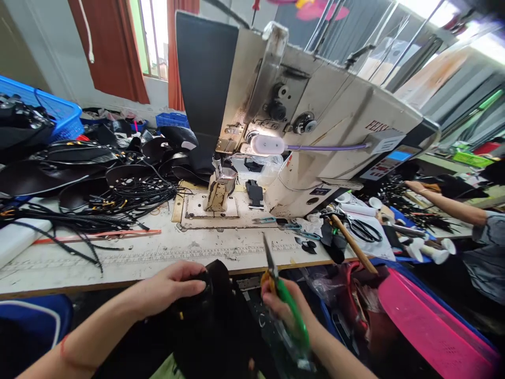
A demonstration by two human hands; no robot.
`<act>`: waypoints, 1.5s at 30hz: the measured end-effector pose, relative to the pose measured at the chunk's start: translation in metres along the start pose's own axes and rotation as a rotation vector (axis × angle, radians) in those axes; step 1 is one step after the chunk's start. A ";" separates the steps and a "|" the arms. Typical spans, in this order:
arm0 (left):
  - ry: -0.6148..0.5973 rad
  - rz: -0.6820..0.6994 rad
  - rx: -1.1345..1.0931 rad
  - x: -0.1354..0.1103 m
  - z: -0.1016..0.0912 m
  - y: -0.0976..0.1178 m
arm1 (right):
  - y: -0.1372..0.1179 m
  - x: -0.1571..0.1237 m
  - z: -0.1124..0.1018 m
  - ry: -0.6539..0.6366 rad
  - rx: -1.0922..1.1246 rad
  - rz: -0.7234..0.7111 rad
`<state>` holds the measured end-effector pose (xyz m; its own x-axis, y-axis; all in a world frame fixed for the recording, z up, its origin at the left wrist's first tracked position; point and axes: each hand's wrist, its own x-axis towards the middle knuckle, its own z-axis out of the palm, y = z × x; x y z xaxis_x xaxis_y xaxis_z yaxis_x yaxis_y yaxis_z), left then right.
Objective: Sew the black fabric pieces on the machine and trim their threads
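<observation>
In my left hand (177, 284), the thumb and fingers are closed on a black leather piece (218, 276). It is held in front of the table edge, and its lower part merges with the dark area over my lap. My right hand (282, 302) grips a pair of scissors (292, 313) with a green handle and some orange-yellow at the pivot. Their pointed blades aim up and away from me, apart from the leather piece. Beyond both hands stands a post-bed sewing machine (335, 116) on a white table (138, 258).
Black leather parts and straps (118, 195) are heaped at the left. Thread snips (292, 225), a wooden-handled tool (353, 243) and black-handled scissors (365, 230) lie at the right. Below are a pink bin (430, 326) and a red bag (357, 305). A co-worker's arm (453, 202) reaches in at far right.
</observation>
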<state>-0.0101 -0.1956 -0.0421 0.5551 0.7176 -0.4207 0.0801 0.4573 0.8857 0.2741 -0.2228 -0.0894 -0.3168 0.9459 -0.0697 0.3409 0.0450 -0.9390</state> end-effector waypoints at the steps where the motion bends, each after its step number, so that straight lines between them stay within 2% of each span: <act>1: -0.087 0.015 0.004 0.003 -0.005 0.009 | -0.012 0.007 -0.001 -0.028 0.125 -0.034; 3: -0.176 0.066 -0.003 0.013 -0.011 0.021 | -0.038 0.024 0.001 -0.133 0.286 -0.147; 5: -0.138 0.126 -0.024 0.027 -0.013 0.023 | -0.058 0.038 0.011 -0.194 0.332 -0.192; 7: -0.048 0.172 -0.019 0.038 -0.013 0.017 | -0.068 0.047 0.024 -0.144 0.294 -0.184; 9: 0.036 0.197 0.008 0.042 -0.015 0.009 | -0.066 0.051 0.036 -0.101 0.236 -0.156; 11: 0.120 0.221 0.053 0.036 -0.018 0.005 | -0.060 0.050 0.045 -0.139 0.177 -0.130; 14: 0.314 0.286 0.161 0.009 -0.021 0.011 | -0.049 0.047 0.049 -0.160 0.100 -0.100; 16: 0.415 0.299 0.386 -0.011 -0.019 0.015 | -0.043 0.047 0.048 -0.093 0.113 -0.080; 19: 0.454 0.323 0.795 -0.029 -0.008 0.011 | -0.033 0.048 0.053 0.065 0.220 -0.064; 23: 0.523 0.377 0.996 -0.022 -0.004 0.008 | -0.024 0.047 0.071 0.235 0.428 -0.059; 24: 0.507 0.350 1.015 -0.020 -0.008 0.013 | -0.024 0.045 0.073 0.223 0.467 -0.050; 26: 0.447 0.280 1.023 -0.018 -0.018 0.026 | -0.029 0.042 0.068 0.089 0.468 -0.037; 28: 0.337 0.202 0.979 -0.019 -0.027 0.038 | -0.038 0.038 0.049 -0.113 0.300 -0.072; 29: 0.262 0.167 0.935 -0.020 -0.029 0.040 | -0.044 0.036 0.036 -0.177 0.137 -0.112; 30: 0.184 0.132 0.879 -0.020 -0.030 0.041 | -0.049 0.035 0.022 -0.198 -0.078 -0.165; 32: 0.067 0.072 0.761 -0.019 -0.028 0.035 | -0.057 0.032 -0.003 -0.153 -0.489 -0.232; 35: 0.028 0.016 0.624 -0.012 -0.019 0.018 | -0.062 0.027 -0.026 -0.143 -0.877 -0.233; 39: 0.024 -0.034 0.543 -0.005 -0.012 0.004 | -0.064 0.021 -0.032 -0.201 -1.071 -0.209; 45: 0.027 -0.074 0.495 -0.009 -0.011 0.003 | -0.073 0.020 -0.031 -0.259 -1.143 -0.149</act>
<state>-0.0244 -0.1948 -0.0379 0.5122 0.7088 -0.4849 0.5051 0.2081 0.8376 0.2701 -0.1973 -0.0118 -0.5457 0.8195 -0.1752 0.8380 0.5354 -0.1058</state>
